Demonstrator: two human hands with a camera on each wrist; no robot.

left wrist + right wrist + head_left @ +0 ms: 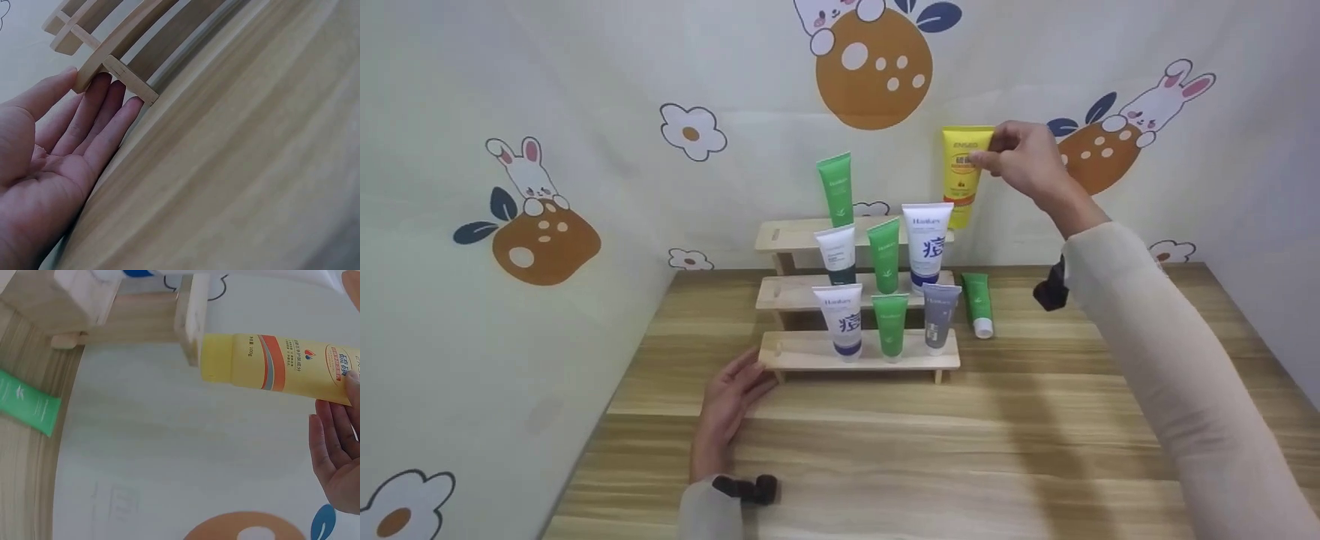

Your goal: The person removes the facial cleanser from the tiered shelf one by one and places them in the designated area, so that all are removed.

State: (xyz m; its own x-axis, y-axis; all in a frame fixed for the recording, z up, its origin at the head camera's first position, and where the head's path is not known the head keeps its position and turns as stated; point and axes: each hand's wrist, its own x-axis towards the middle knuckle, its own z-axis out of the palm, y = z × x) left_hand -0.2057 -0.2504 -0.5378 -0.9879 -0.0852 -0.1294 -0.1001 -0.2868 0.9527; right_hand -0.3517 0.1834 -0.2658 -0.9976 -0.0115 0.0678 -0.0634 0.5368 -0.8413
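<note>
My right hand [1027, 161] pinches a yellow squeeze tube [962, 176] near its flat top end, thumb in front and fingers behind. The tube hangs cap down at the right end of the top step; in the right wrist view its cap [216, 358] is close beside the wood, and I cannot tell if they touch. My left hand [727, 401] holds the lower left corner of a three-step wooden display rack [791, 346]. In the left wrist view the thumb [53, 93] lies at the board's end, and the other fingers reach under it against the leg.
On the rack stand a green tube [836, 187] on top, white and green tubes on the middle step, and a white, a green and a grey tube [939, 319] on the bottom. Another green tube [977, 296] lies right of the rack, before a patterned cloth wall [765, 82].
</note>
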